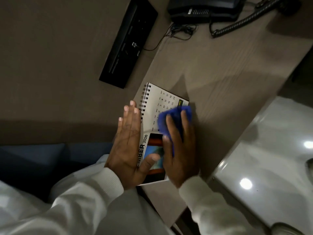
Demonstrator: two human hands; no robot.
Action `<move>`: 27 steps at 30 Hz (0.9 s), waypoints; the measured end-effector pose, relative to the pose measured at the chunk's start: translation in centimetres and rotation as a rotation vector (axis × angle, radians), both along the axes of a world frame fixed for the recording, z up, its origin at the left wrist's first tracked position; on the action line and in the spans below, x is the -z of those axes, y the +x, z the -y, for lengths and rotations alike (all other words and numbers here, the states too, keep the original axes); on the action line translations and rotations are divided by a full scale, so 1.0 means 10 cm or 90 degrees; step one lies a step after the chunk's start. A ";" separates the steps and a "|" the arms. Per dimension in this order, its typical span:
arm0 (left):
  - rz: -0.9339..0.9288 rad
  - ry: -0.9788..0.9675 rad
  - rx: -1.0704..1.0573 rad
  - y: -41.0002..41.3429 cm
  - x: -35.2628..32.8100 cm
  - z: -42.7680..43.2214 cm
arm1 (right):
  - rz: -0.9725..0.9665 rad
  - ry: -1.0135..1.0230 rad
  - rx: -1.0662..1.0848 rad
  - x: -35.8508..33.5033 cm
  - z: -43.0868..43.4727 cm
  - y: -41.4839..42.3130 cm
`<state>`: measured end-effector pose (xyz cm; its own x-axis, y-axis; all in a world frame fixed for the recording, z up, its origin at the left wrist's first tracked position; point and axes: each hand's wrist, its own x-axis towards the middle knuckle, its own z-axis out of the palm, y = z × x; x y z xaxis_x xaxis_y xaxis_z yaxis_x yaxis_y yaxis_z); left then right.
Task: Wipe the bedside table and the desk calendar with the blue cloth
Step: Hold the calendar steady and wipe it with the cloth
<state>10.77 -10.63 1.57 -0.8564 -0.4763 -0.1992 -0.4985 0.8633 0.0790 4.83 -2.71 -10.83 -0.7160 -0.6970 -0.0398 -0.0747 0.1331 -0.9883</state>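
A white spiral-bound desk calendar [165,100] stands on the wooden bedside table [228,68], its page showing a date grid, a photo and "2026". My left hand [127,146] lies flat along the calendar's back, fingers straight, with the thumb hooked over the front by the photo. The blue cloth [172,119] is bunched under my right hand [179,150], which presses it against the calendar's front face. That hand and cloth are blurred, and they cover part of the date grid.
A black telephone [203,9] with a coiled cord [240,22] sits at the table's far end, thin wires beside it. A black wall panel [128,41] is on the left. A glossy white surface [264,167] adjoins the table on the right.
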 end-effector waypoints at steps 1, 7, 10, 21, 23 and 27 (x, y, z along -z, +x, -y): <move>0.005 -0.005 0.001 0.00 0.00 0.00 | -0.012 -0.025 -0.014 -0.01 -0.12 0.12; 0.013 -0.010 0.004 0.00 0.00 0.01 | -0.065 -0.101 -0.030 -0.13 0.02 0.00; 0.011 -0.009 -0.001 -0.01 0.01 0.01 | -0.038 -0.059 0.054 -0.12 0.29 -0.23; 0.013 -0.006 0.001 0.00 0.02 0.02 | -0.025 -0.091 -0.020 -0.10 -0.05 0.15; 0.013 -0.002 0.007 0.02 0.03 0.04 | -0.033 -0.109 0.009 -0.18 0.18 -0.05; 0.007 0.010 0.004 0.01 0.01 0.02 | -0.019 -0.099 0.101 -0.17 0.47 -0.30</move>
